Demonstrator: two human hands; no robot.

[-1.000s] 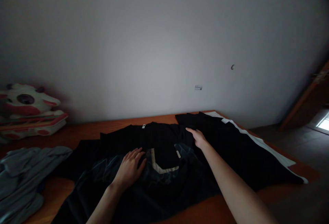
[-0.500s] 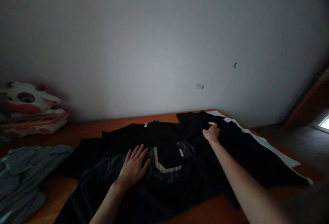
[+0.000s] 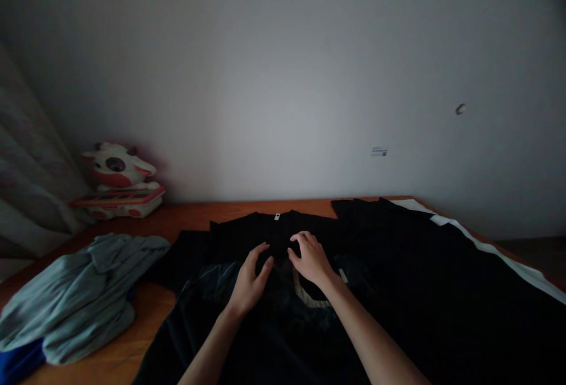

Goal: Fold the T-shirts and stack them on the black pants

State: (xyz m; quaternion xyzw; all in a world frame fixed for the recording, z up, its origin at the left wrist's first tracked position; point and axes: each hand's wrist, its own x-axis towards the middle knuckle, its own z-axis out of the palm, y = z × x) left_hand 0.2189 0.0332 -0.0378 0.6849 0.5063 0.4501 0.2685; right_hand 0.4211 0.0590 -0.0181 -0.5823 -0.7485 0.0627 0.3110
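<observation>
A dark navy garment (image 3: 274, 344) with a beige neckline band (image 3: 307, 298) lies spread in front of me. Beneath its far side is a black top (image 3: 239, 233) with a small white neck label. Over the left of the neckline, my left hand (image 3: 251, 279) is open, thumb apart from curved fingers. My right hand (image 3: 309, 257) is beside it, above the neckline, also open with bent fingers. Neither hand visibly grips cloth; whether the fingertips touch it I cannot tell. To the right lies another black garment (image 3: 442, 290), a white cloth (image 3: 522, 267) showing along its far edge.
At left a crumpled grey-green cloth (image 3: 88, 296) lies partly over a blue one (image 3: 22, 361). A cow-shaped toy keyboard (image 3: 124, 187) stands behind it, near a curtain (image 3: 35, 184). The wooden tabletop (image 3: 190, 211) meets a wall (image 3: 265, 108) with a small hook (image 3: 460, 109).
My right hand has come left from the black garment to the neckline, near my left hand. My left hand has lifted from lying flat, its fingers now curved. The view has shifted left.
</observation>
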